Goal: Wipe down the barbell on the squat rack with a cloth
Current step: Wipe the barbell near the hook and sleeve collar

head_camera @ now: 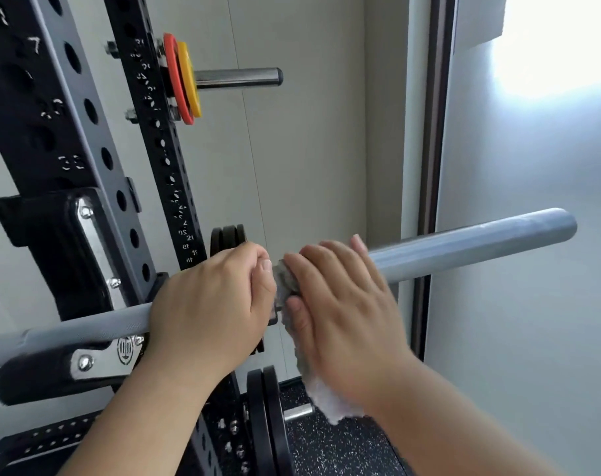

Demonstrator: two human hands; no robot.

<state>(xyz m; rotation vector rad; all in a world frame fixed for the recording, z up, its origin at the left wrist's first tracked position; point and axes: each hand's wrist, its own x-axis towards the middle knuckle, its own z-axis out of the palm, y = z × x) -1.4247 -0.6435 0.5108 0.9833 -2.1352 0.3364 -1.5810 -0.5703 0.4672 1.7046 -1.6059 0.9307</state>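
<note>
Right hand (343, 304), grip round cloth (287, 281) on barbell (481, 245), just beside left hand (209, 304), grip round bare barbell.

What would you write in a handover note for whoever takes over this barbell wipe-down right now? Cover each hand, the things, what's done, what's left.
Left hand grips the barbell on its shaft, steadying it.
Right hand holds the cloth wrapped over the inner end of the sleeve; the cloth's tail hangs below.
The barbell lies in the rack's hook.
Done: wiping is under way; how much cannot be told.
Left: probably the sleeve out to its free end.
</note>
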